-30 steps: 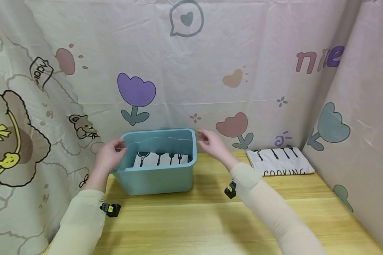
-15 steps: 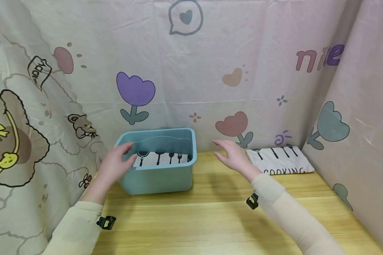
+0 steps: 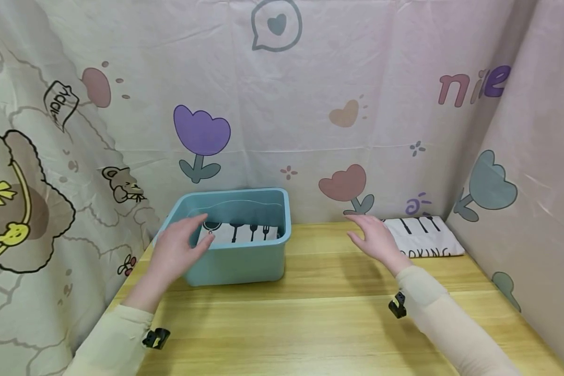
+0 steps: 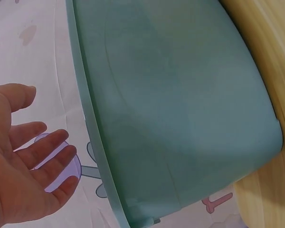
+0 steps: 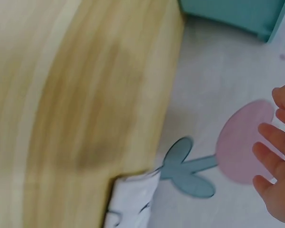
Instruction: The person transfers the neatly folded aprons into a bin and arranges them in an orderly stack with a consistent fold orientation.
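My left hand point(image 3: 176, 250) hangs at the near left corner of a blue-green plastic bin point(image 3: 237, 266), thumb and fingers apart and nothing between them. The left wrist view has the hand point(image 4: 33, 161) just off the bin's rim point(image 4: 92, 142). Inside the bin lies a white cloth point(image 3: 242, 234) printed with black kitchen utensils. Over to the right, my right hand point(image 3: 375, 240) is in the air with relaxed fingers, holding nothing. It overlaps the left end of a folded white cloth point(image 3: 425, 237) lettered "COOKING" in the head view.
A wooden table point(image 3: 282, 329) carries the bin and the folded cloth. Behind it hangs a pale curtain point(image 3: 272, 104) with printed flowers and hearts, and more curtain encloses both sides. Each wrist wears a small black camera point(image 3: 156, 338).
My right hand has moved away from the bin's right rim toward the folded cloth. My left hand has shifted slightly right and down, its fingers spreading apart. The bin stays in place.
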Action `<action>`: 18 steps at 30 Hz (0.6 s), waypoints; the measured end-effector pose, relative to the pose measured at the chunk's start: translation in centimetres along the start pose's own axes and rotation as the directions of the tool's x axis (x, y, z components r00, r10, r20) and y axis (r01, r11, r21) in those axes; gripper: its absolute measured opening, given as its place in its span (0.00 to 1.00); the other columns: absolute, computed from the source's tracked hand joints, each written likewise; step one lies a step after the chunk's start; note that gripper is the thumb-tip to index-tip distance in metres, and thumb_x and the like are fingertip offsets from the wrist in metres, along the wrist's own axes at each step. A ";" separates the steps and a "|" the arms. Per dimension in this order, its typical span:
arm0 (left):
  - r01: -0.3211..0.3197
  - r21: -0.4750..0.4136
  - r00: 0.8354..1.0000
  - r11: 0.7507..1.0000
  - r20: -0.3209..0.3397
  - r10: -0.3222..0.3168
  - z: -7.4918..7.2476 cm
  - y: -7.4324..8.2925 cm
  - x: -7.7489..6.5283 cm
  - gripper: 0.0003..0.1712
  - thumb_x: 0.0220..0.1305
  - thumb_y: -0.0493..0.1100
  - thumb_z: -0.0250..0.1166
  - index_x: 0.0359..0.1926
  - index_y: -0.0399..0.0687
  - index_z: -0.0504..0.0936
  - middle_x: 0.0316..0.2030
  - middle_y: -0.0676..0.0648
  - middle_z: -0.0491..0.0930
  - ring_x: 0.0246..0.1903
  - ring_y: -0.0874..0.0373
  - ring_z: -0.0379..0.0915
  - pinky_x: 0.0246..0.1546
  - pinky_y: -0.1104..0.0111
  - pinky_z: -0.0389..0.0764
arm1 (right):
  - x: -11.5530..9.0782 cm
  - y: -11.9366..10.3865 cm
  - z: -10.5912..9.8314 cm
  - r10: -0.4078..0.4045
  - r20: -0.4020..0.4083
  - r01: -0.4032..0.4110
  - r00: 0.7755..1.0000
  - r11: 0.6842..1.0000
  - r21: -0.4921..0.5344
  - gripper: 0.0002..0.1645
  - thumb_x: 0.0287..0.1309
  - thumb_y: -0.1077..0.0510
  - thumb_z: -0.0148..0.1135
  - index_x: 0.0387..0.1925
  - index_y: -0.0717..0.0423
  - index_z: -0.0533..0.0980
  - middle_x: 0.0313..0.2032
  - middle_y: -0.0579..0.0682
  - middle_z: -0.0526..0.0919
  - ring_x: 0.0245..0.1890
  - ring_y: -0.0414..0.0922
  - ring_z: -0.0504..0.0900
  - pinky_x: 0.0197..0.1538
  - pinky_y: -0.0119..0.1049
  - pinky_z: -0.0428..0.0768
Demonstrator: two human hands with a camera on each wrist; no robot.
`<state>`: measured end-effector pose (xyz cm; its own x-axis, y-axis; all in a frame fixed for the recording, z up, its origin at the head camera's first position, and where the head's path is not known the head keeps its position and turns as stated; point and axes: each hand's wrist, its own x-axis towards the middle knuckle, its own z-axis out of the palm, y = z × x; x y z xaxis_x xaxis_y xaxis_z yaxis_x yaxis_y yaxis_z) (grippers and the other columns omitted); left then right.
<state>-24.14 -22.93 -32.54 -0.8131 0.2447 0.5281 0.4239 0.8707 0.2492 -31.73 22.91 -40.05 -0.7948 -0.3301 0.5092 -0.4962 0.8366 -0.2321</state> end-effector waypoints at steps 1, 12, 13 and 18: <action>-0.004 0.007 1.000 1.000 -0.004 0.004 0.1 0.1 0.0 0.31 0.67 0.48 0.65 0.65 0.36 0.73 0.58 0.32 0.76 0.58 0.34 0.70 0.57 0.39 0.67 | -0.2 0.4 0.1 0.018 0.009 -0.018 1.000 1.000 -0.007 0.29 0.62 0.56 0.64 0.64 0.59 0.72 0.59 0.61 0.78 0.59 0.62 0.73 0.63 0.60 0.67; -0.025 0.083 1.000 0.996 0.016 0.024 0.7 1.5 -0.5 0.32 0.65 0.50 0.66 0.66 0.40 0.73 0.58 0.35 0.77 0.58 0.34 0.69 0.54 0.37 0.64 | -2.6 4.7 1.1 0.140 0.028 -0.139 0.990 0.989 -0.060 0.29 0.61 0.58 0.63 0.62 0.62 0.72 0.58 0.66 0.77 0.57 0.66 0.73 0.61 0.61 0.67; -0.033 0.086 0.999 0.996 0.012 0.032 0.9 1.5 -0.6 0.32 0.65 0.50 0.66 0.66 0.40 0.73 0.58 0.35 0.77 0.58 0.35 0.69 0.54 0.38 0.65 | -2.7 5.0 1.1 0.151 0.035 -0.149 0.988 0.987 -0.059 0.29 0.61 0.58 0.63 0.63 0.62 0.72 0.58 0.66 0.77 0.57 0.67 0.73 0.62 0.62 0.66; -0.078 0.080 0.997 0.994 -0.018 0.079 1.4 2.0 -0.8 0.31 0.63 0.49 0.68 0.63 0.41 0.75 0.56 0.37 0.79 0.56 0.37 0.71 0.54 0.40 0.66 | -3.5 6.0 1.1 0.215 0.073 -0.211 0.974 0.976 -0.055 0.28 0.62 0.58 0.60 0.62 0.65 0.72 0.58 0.69 0.75 0.57 0.69 0.71 0.61 0.63 0.66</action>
<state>-23.19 -20.80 -33.58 -0.7694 0.3052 0.5611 0.4526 0.8803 0.1419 -32.35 28.58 -44.12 -0.9063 -0.1735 0.3854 -0.2968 0.9104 -0.2882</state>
